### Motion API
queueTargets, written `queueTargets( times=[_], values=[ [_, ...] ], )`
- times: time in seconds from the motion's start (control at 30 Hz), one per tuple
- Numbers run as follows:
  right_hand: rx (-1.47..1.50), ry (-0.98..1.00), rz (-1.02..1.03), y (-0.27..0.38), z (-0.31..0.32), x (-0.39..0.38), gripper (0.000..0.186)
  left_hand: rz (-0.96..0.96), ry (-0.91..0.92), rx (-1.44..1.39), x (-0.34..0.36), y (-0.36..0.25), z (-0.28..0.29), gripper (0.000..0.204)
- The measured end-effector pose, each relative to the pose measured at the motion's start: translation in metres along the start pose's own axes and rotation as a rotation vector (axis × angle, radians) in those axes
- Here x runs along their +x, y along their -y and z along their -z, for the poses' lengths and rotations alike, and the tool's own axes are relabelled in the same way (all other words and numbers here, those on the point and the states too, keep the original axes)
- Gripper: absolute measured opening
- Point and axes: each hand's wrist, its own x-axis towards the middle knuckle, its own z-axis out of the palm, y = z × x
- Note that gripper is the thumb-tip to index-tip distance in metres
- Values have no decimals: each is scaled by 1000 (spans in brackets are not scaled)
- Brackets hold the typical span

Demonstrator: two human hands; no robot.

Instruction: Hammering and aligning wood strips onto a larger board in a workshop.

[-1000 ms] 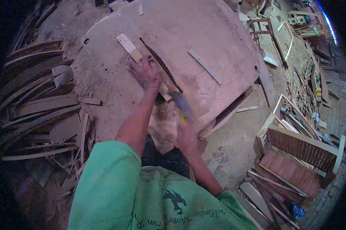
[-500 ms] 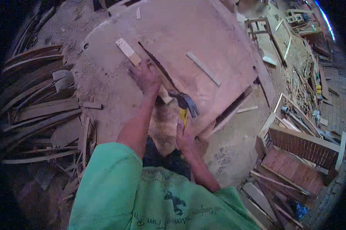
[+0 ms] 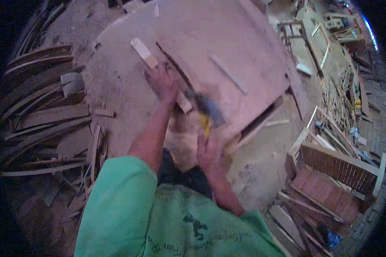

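Observation:
My left hand point(image 3: 162, 83) is closed on a narrow pale wooden strip point(image 3: 143, 52), pressing it to the large pinkish worn board point(image 3: 244, 38). My right hand point(image 3: 208, 147) grips the yellow handle of a claw hammer point(image 3: 212, 111), whose dark head, blurred by motion, is near the strip's lower end. A long, dark jagged line point(image 3: 171, 62), a slot or an object, I cannot tell which, runs along the strip's right side. Another thin pale strip point(image 3: 229, 75) lies to the right.
Curved wooden pieces point(image 3: 43, 111) are piled at the left. At the right are a slatted wooden frame point(image 3: 338, 167), a heap of thin offcuts point(image 3: 345, 98) and smaller frames point(image 3: 317, 47). A dark gap point(image 3: 261, 115) runs beside the board's lower right edge.
The hammer head, clear half a second ago, is now blurred and slightly higher in the picture. My left hand stays on the strip. The whole view has shifted slightly.

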Motion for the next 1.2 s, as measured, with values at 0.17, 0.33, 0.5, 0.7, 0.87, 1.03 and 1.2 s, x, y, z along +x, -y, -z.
queueTargets(
  times=[0.17,0.33,0.5,0.7,0.87,1.03,1.2],
  values=[
    [891,121,387,15,77,3,42,-10,-21,-45,0,3,-6,28],
    [-210,281,-77,-25,7,5,42,-35,-4,-67,1,0,-1,33],
    [-183,175,-1,-63,19,-14,37,45,70,-12,5,-11,6,41],
    [-383,279,371,-91,57,41,37,47,-63,127,-1,-11,0,60],
    [-420,0,593,-95,71,157,47,153,-132,240,-1,-6,-5,79],
    [-411,-119,528,-82,60,267,46,198,-144,337,2,-10,-5,83],
    [-230,101,547,-79,81,279,36,286,-78,321,2,-15,1,86]
  ],
)
